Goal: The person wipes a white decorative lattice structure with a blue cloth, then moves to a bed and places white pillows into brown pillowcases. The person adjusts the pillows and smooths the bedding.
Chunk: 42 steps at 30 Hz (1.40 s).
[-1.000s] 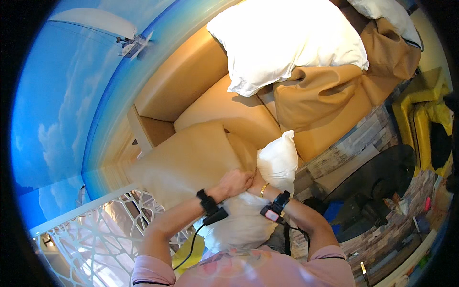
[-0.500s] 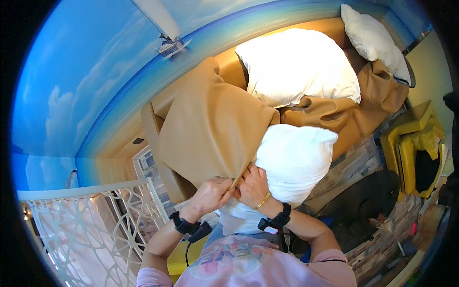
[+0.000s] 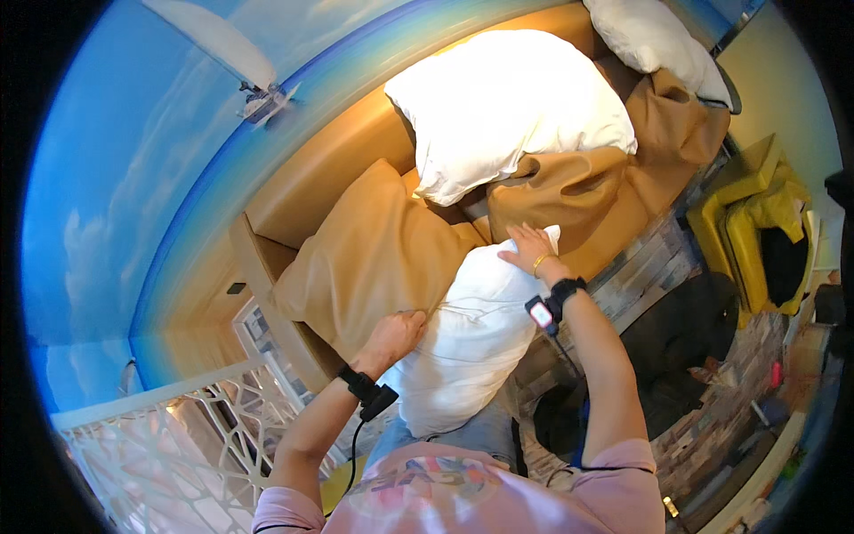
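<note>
two hands mid-stuffing: left hand (image 3: 396,331) gripping tan cover (image 3: 374,254) edge, right hand (image 3: 527,246) flat, open, on white pillow (image 3: 471,338); likely needs pushing deeper.

My left hand (image 3: 394,334) grips the open edge of the tan pillowcase (image 3: 374,254), fingers curled on the cloth. My right hand (image 3: 527,247) lies flat on the top end of the white pillow (image 3: 471,338), at about 2 o'clock from the left. Pillow runs down to my lap at 6 o'clock. A bigger white pillow (image 3: 507,107) sits at 12 o'clock, crumpled tan cover (image 3: 578,191) just under it
</note>
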Each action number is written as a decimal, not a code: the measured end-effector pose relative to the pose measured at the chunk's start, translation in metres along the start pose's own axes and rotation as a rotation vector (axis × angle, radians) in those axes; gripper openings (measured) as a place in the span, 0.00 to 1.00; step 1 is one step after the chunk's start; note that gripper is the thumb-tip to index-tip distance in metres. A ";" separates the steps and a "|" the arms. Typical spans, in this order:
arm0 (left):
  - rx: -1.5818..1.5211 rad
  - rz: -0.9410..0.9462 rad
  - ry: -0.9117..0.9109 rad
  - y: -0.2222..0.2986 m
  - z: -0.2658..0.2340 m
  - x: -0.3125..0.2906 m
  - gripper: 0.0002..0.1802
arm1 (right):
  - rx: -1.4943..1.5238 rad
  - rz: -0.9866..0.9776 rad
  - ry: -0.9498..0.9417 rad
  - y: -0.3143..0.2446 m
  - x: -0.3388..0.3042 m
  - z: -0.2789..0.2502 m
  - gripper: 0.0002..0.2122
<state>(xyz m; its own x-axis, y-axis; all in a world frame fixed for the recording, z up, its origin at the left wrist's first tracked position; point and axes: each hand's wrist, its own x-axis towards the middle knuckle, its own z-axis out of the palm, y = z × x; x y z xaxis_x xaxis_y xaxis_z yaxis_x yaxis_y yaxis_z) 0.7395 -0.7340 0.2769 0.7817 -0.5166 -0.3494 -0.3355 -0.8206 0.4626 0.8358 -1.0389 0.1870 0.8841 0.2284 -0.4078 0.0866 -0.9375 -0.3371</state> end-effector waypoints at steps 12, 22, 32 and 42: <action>0.083 -0.177 0.056 -0.029 0.013 -0.014 0.08 | 1.328 0.280 -0.678 -0.050 -0.089 0.068 0.32; 0.664 0.185 0.145 -0.023 0.008 0.080 0.10 | 1.078 0.123 -0.373 -0.081 -0.102 0.124 0.34; 0.646 0.107 -0.033 -0.037 -0.027 0.049 0.08 | 0.752 0.009 0.004 -0.117 -0.102 0.088 0.31; 0.617 0.085 -0.060 -0.051 -0.015 0.057 0.07 | 1.055 -0.256 0.093 -0.152 -0.088 0.106 0.35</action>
<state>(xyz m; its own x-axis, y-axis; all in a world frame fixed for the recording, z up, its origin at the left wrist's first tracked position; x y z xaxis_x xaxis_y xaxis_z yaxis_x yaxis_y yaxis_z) 0.8090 -0.7176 0.2455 0.7139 -0.5846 -0.3855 -0.6512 -0.7567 -0.0585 0.6962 -0.8888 0.1846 0.9309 0.3225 -0.1715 -0.1258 -0.1577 -0.9794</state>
